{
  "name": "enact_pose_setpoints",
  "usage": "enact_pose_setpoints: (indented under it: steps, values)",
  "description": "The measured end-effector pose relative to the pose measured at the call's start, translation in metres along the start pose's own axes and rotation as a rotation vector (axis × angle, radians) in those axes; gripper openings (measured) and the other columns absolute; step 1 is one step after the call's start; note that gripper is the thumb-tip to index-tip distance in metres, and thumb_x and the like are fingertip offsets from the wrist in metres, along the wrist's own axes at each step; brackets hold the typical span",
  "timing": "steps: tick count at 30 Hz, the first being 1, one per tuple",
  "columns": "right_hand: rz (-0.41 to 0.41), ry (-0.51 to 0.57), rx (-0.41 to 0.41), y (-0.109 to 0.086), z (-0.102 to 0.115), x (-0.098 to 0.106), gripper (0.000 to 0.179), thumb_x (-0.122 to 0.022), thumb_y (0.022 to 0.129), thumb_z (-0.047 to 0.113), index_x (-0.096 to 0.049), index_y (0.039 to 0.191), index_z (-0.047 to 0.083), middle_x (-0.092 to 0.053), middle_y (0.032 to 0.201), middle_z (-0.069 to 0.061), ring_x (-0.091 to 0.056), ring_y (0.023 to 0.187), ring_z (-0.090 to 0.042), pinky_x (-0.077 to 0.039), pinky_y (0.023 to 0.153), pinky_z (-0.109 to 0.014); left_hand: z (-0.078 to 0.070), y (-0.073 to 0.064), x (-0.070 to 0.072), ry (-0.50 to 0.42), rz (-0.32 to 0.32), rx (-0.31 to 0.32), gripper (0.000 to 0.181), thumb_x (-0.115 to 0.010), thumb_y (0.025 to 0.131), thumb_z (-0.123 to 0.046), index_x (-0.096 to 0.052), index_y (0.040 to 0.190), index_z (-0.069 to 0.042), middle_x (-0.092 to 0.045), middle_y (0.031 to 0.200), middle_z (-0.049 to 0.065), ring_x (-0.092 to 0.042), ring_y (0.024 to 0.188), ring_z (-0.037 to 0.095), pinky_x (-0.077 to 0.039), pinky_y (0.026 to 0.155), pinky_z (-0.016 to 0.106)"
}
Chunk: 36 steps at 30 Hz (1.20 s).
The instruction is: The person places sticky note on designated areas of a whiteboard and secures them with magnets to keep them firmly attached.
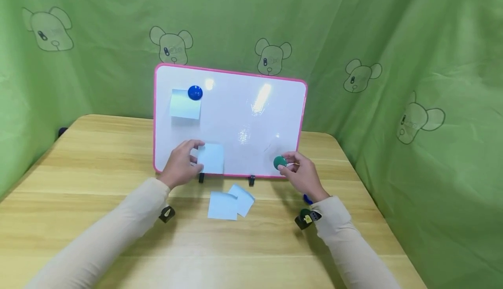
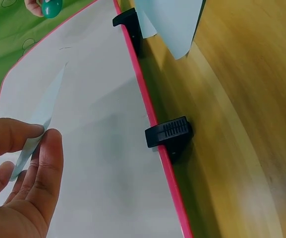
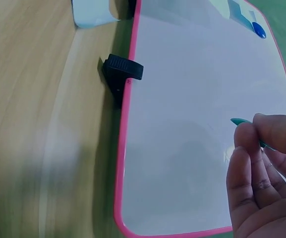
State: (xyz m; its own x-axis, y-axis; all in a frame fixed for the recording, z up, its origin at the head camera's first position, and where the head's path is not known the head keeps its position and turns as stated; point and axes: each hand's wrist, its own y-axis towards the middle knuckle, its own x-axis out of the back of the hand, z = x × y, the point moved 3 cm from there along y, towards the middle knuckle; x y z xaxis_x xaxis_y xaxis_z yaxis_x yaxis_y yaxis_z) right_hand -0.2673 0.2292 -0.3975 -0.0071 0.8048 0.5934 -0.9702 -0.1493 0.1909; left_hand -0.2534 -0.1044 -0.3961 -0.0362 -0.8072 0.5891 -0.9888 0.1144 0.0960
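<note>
My left hand (image 1: 182, 162) pinches a light blue sticky note (image 1: 212, 158) by its left edge, in front of the lower left part of a pink-framed whiteboard (image 1: 235, 105). Seen from the left wrist, that note (image 2: 47, 101) is nearly edge-on; whether it touches the board I cannot tell. Between thumb and fingers, my right hand (image 1: 304, 175) holds a round green magnet (image 1: 280, 162) before the board's lower right corner. Higher on the left, a blue magnet (image 1: 195, 92) sits over the top right corner of another sticky note (image 1: 185, 108).
Two loose blue notes, one (image 1: 222, 206) partly overlapping the other (image 1: 244, 199), lie on the wooden table (image 1: 196, 254) before the board. Black stand feet (image 1: 251, 180) grip its bottom edge. A small blue object (image 1: 308, 199) lies near my right wrist. Green curtains (image 1: 330, 31) surround the table.
</note>
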Motion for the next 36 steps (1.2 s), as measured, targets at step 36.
enact_pose_setpoints:
  steps: [36]
  values:
    - [-0.021,0.083,0.037,0.02,0.022,-0.012,0.028,-0.063,0.092,0.006,-0.057,0.119,0.001,-0.064,0.107,-0.015,-0.066,0.083,-0.029,-0.053,0.067,-0.026,-0.022,0.023,-0.01,-0.035,-0.102,-0.036,0.06,-0.067,0.081,0.008,-0.05,0.135,-0.009,-0.05,0.129,0.01,-0.06,0.097,0.027,-0.057,0.079,0.036]
